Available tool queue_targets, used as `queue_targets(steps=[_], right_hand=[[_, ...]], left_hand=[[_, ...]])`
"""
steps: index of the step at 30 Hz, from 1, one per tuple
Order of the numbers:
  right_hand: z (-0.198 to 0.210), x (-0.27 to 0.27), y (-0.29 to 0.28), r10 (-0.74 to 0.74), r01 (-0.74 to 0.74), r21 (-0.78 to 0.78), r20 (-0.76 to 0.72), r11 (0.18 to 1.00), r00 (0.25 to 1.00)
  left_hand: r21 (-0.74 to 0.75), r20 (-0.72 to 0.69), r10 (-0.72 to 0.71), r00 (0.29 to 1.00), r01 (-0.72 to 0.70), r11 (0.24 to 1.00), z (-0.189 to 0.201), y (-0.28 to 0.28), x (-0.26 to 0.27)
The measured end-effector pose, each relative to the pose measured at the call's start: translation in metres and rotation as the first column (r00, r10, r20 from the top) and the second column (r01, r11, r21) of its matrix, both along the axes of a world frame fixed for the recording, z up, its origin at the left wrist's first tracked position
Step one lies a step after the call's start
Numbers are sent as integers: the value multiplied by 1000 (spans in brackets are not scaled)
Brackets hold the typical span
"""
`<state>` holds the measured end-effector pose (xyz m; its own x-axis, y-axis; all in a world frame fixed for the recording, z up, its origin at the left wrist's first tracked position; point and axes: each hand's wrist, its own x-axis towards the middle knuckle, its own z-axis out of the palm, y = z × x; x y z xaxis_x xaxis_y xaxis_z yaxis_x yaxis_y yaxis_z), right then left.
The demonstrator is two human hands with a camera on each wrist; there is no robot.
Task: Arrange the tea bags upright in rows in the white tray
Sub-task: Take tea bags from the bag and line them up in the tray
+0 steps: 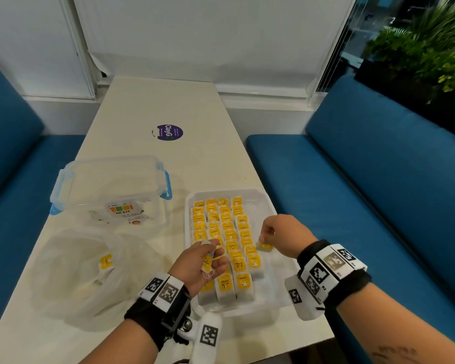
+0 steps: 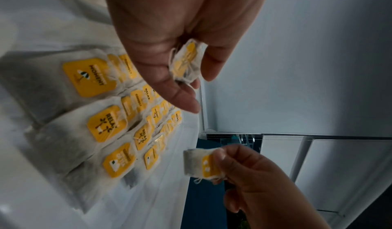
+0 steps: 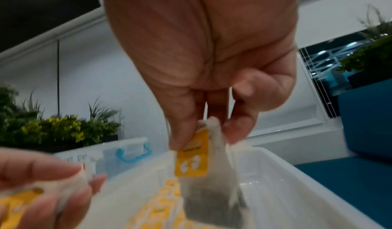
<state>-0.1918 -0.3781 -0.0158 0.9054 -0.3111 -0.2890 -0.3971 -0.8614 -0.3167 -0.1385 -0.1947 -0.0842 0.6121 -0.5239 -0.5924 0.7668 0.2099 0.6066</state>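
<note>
Mid-frame in the head view, the tray (image 1: 269, 206) already holds four near-full rows of tea bags (image 1: 227, 232). The right hand (image 1: 281, 233) pinches a bag (image 1: 264, 246) above the rightmost row; the left hand (image 1: 204, 266) grips spares (image 1: 208, 260). One remains in the crinkly plastic bag (image 1: 71, 292), lower left. The bags are soft paper with stiff yellow tags.

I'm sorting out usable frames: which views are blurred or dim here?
Head view: evenly lit and sharp, edges bent by the wide lens. Left wrist view: dim, rows of tea bags smeared. Right wrist view: left hand and white tray blurred.
</note>
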Motion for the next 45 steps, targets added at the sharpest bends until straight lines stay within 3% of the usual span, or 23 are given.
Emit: queue_targets(steps=[4,11,14,20,24,27,30,32,34,38,42,43,45], right_hand=[[-10,-2,1,185,-196,-15,-262,980,947],[-35,6,9,296,-326,46,-550,944,781],[-40,16,14,308,-408,-31,-605,913,734],[-44,32,14,284,-415,-124,-553,901,783],[-47,37,16,284,-443,-133,-600,887,748],[-43,38,13,241,-355,-132,-519,925,820],[-30,37,6,127,-139,-59,-177,989,976],[-19,34,7,17,-24,101,70,995,997],[-8,28,17,25,-68,232,181,970,983],[3,10,43,125,-190,310,217,932,968],[-11,-4,60,201,-220,140,137,965,970],[-16,-5,61,152,-178,169,157,969,976],[-23,-3,58,-56,-9,377,162,926,985]], left_hand=[[9,-5,-12,1000,12,1000,0,0,1],[19,-6,-33,999,33,999,0,0,1],[13,-2,-55,998,55,998,-1,-1,0],[-4,-13,-80,997,80,997,-3,0,1],[-16,-13,-87,996,86,996,-3,1,-1],[-24,-25,-88,996,88,996,-2,2,-2],[-58,-68,-60,996,57,997,-1,1,0],[-93,-111,-40,993,30,995,-1,0,1],[-131,-142,-37,989,19,991,-2,-2,2],[-160,-110,-43,993,25,987,1,-7,-1],[-170,-53,28,998,-36,985,6,-15,-4],[-181,-57,39,998,-49,982,6,-16,-5],[-212,-48,56,997,-65,975,4,-19,-7]])
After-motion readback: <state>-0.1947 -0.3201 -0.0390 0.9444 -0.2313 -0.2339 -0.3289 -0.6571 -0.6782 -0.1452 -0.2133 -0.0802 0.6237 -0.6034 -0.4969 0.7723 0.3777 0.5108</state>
